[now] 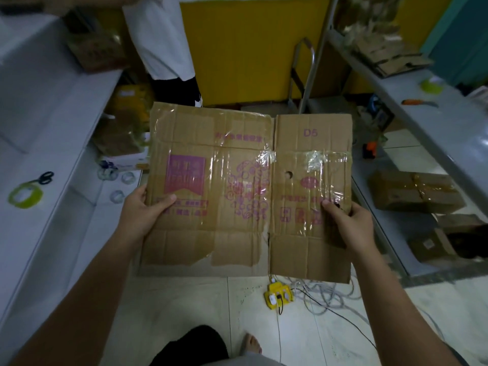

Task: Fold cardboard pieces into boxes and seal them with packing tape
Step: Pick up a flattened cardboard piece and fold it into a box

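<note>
Because our fingers (161, 200) only pinch the flattened cardboard (245, 186) at its two side edges, left hand (144, 207) thumb on the printed face, right hand (351, 220) thumb near a small punched hole, with the remaining fingers closed around behind, we judge the sheet could sag or buckle along its centre crease as we try to open it. It hangs in the air in front of us, above the tiled floor (200, 299) and between two tabletops. The board is worn corrugated brown with pink printing, wrinkled and patched with glossy old tape. One bottom flap is torn ragged, so it may rip further or refuse to fold square. A yellow power strip (278, 295) and loose cables lie on the floor just below, easy to trip on. A green tape roll (25, 197) and scissors (45, 177) rest on the left tabletop (34, 107), out of immediate reach.
</note>
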The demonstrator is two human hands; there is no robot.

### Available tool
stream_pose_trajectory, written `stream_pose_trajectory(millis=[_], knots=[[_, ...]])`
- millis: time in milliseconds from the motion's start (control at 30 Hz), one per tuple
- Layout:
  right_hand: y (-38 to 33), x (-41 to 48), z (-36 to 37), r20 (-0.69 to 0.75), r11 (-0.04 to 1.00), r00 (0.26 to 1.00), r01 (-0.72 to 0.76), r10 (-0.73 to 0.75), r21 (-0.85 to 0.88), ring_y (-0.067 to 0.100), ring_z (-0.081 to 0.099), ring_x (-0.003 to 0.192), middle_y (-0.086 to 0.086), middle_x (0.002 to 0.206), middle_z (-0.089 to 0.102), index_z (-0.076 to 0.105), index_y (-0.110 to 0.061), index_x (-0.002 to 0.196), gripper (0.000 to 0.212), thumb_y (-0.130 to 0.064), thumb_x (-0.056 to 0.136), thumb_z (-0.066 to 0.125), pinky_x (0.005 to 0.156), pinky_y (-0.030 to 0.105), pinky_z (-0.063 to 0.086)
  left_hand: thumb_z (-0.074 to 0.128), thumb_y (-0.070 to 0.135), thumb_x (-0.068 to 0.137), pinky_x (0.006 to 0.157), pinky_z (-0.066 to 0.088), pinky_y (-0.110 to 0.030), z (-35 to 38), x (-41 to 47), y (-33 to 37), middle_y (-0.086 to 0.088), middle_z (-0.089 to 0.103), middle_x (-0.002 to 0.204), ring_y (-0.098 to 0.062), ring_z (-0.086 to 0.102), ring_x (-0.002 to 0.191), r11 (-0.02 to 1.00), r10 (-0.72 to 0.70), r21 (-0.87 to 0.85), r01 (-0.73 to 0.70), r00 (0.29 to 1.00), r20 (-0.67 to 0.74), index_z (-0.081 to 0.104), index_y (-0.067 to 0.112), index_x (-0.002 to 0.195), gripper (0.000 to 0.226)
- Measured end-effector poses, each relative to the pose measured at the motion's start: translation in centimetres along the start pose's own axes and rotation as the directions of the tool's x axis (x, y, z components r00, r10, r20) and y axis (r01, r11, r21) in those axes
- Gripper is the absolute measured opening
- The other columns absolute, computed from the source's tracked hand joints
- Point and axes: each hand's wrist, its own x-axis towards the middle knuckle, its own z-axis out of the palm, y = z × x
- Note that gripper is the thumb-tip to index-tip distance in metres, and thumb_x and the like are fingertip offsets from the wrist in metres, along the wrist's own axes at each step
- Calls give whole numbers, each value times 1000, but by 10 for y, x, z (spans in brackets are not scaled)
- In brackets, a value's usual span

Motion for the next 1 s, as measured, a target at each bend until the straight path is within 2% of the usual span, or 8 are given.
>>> stream_pose_trajectory(millis=[100,200,300,500,600,833,1000], knots=[[-10,27,13,8,1000,1000,-8,8,1,21,73,94,1,98,77,73,-25,98,21,-39,85,81,93,51,58,84,21,88,91,59,-37,10,36,10,8,80,107,-11,77,95,1000,1,-11,0,1000,13,72,30,118,33],[-22,58,29,-13,1000,1000,-9,9,-2,20,74,92,0,96,78,74,-24,100,26,-42,84,81,91,50,59,84,23,88,91,60,-37,18,84,15,8,80,108,-10,77,96,1000,16,-4,-16,999,28,72,26,125,39],[-38,89,50,-40,1000,999,-11,11,13,19,75,93,0,100,78,73,-18,110,36,-41,84,82,92,49,59,84,25,88,95,59,-40,23,139,15,7,79,111,-11,76,100,1000,20,-6,-20,998,63,69,25,131,45],[-76,135,93,-107,998,994,-1,7,57,16,76,92,-1,100,79,73,-22,110,30,-38,86,80,91,47,60,88,37,83,99,58,-51,24,245,26,4,77,118,-19,75,107,1000,-7,1,7,991,136,66,27,136,58],[-90,155,109,-127,998,992,7,1,65,19,75,94,0,101,78,72,-26,105,22,-37,87,79,92,49,59,87,37,84,99,58,-52,29,287,41,5,78,117,-19,75,106,1000,6,21,-10,986,164,67,28,134,55],[-106,207,126,-185,997,982,-24,37,74,21,75,93,1,99,78,73,-23,106,27,-39,86,80,92,52,59,87,38,84,98,58,-52,58,364,65,9,78,114,-16,75,104,1000,12,24,-18,974,226,70,32,128,47],[-115,264,129,-213,996,976,-17,35,88,20,75,92,0,99,77,71,-21,107,26,-37,88,78,85,42,60,84,27,89,99,58,-47,101,416,94,7,78,114,-13,75,102,998,53,8,-57,961,273,71,30,124,38]])
